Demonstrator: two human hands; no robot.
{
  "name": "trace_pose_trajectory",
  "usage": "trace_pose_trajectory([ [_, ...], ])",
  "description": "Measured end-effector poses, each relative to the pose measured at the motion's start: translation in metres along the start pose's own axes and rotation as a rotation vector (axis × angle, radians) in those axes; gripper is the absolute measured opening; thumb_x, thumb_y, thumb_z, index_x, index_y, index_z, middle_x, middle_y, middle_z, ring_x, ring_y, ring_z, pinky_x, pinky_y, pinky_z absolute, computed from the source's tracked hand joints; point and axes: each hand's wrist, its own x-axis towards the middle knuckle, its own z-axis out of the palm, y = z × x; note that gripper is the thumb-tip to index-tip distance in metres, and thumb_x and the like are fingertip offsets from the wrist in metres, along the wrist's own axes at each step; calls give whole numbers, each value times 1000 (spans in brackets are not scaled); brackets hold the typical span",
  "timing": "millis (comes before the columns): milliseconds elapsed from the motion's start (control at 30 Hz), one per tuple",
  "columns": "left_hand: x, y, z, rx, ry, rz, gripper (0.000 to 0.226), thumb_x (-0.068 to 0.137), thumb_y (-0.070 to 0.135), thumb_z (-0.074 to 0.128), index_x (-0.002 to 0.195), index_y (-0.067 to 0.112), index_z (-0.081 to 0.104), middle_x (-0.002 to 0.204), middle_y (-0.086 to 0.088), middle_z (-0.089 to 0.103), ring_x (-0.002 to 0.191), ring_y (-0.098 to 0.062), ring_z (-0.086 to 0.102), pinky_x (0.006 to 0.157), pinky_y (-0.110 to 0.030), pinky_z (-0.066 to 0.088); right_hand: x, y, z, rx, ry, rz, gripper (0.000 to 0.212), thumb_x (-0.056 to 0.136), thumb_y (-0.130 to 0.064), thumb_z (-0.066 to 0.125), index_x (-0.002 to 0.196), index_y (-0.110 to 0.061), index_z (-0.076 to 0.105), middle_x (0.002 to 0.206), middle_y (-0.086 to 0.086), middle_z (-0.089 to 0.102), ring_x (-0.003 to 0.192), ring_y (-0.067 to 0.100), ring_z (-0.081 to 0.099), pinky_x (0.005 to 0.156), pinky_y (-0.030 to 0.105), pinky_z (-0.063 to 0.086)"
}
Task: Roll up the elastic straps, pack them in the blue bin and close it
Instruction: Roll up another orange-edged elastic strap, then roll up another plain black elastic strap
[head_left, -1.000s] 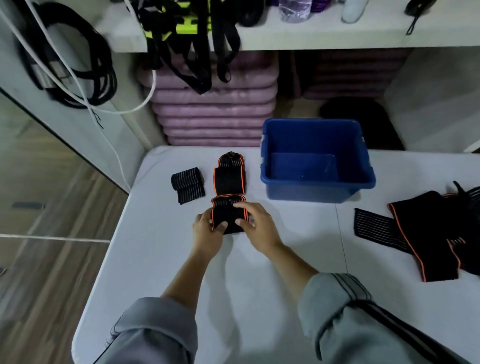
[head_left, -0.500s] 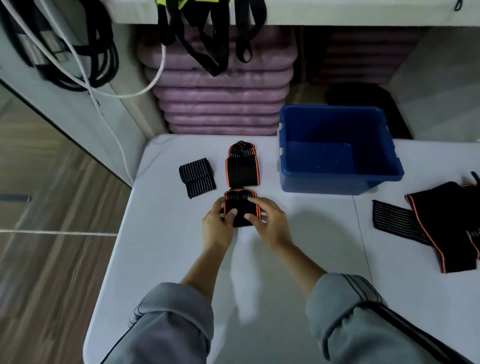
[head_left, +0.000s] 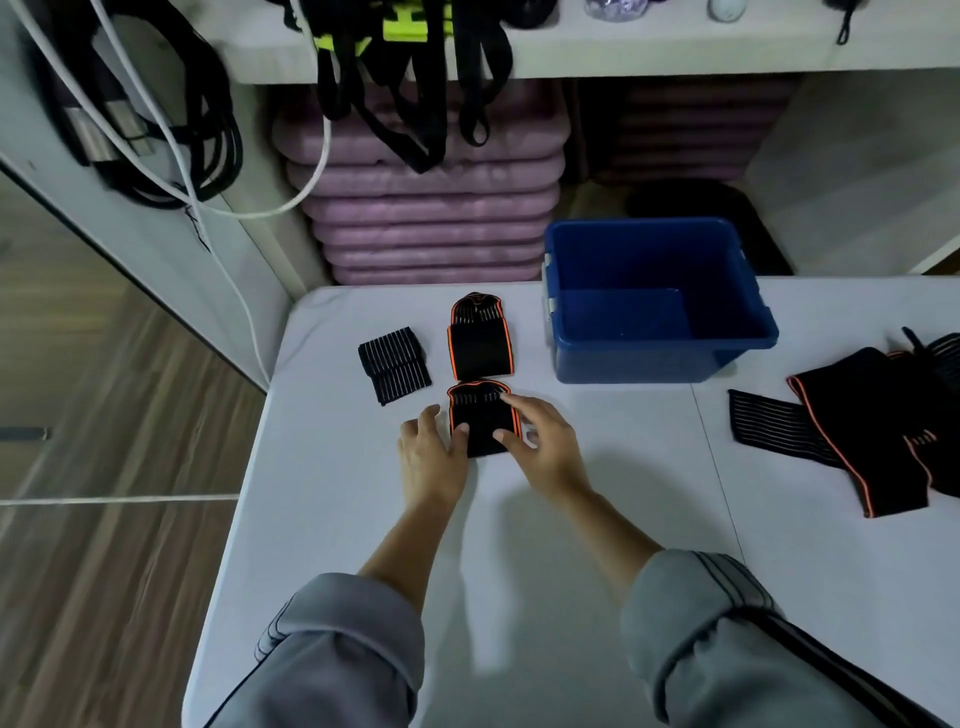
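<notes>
A rolled black strap with orange edging (head_left: 482, 415) lies on the white table (head_left: 597, 519). My left hand (head_left: 432, 457) presses its left side with the thumb, and my right hand (head_left: 540, 441) grips its right side with thumb and forefinger. Just beyond it lies a second rolled orange-edged strap (head_left: 480, 340). A rolled black striped strap (head_left: 395, 365) sits to the left. The open blue bin (head_left: 660, 358) stands at the back right with nothing visible inside. Unrolled black straps (head_left: 857, 431) lie in a heap at the right edge. No lid is in view.
A shelf (head_left: 623, 47) above the table's far side carries hanging black and yellow straps (head_left: 410, 88). Purple mats (head_left: 431, 208) are stacked under it. Black cables and a white cord (head_left: 171, 135) hang on the left wall. The table's left edge drops to a wooden floor (head_left: 104, 467).
Both hands stay on the rolled strap, with the fingers spread a little wider. The camera has shifted, so the whole scene sits differently in the frame.
</notes>
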Motion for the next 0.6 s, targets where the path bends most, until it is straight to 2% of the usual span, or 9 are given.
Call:
trace_pose_trajectory([
  [67, -9, 5, -4, 125, 73, 96, 38, 92, 27, 52, 126, 12, 50, 121, -16, 48, 112, -34, 45, 90, -43, 42, -5, -1, -4, -37, 15, 5, 42, 85, -20, 63, 126, -21, 55, 125, -3, 56, 113, 15, 54, 95, 37, 48],
  [133, -21, 9, -4, 275, 128, 301, 29, 88, 25, 49, 112, 11, 58, 106, -15, 54, 97, -35, 51, 77, -43, 45, -13, -2, -12, -113, 56, -4, 40, 86, -19, 60, 125, -18, 55, 126, -1, 56, 115, 17, 53, 99, 33, 45],
  [200, -32, 13, 0, 370, 111, 471, 31, 81, 27, 41, 98, 13, 63, 94, -11, 57, 82, -32, 54, 66, -40, 46, -26, -2, -23, -234, 98, 0, 39, 84, -16, 58, 123, -17, 56, 126, 0, 56, 115, 19, 51, 97, 27, 40],
  [267, -41, 16, 7, 397, 42, 576, 32, 76, 24, 39, 91, 14, 66, 88, -9, 57, 77, -31, 54, 62, -38, 47, -41, 0, -37, -341, 142, 9, 38, 81, -15, 59, 119, -17, 58, 122, 1, 59, 110, 21, 52, 91, 28, 42],
  [367, -54, 23, 23, 418, -146, 597, 30, 78, 18, 45, 97, 17, 68, 97, -6, 60, 89, -28, 53, 74, -39, 49, -66, 12, -59, -456, 184, 27, 34, 76, -12, 64, 110, -14, 63, 110, 6, 65, 97, 28, 58, 80, 33, 48],
  [433, -63, 29, 38, 440, -257, 567, 31, 83, 18, 46, 105, 20, 67, 105, -4, 59, 100, -26, 51, 83, -37, 46, -81, 22, -77, -499, 198, 85, 32, 76, -12, 66, 108, -13, 64, 108, 8, 66, 95, 29, 59, 78, 35, 49],
  [600, -90, 61, 86, 432, -340, 587, 29, 87, 20, 48, 112, 23, 62, 111, -1, 58, 108, -21, 50, 89, -33, 45, -108, 53, -138, -501, 297, 196, 31, 78, -12, 67, 109, -13, 63, 109, 6, 65, 97, 28, 59, 80, 35, 50],
])
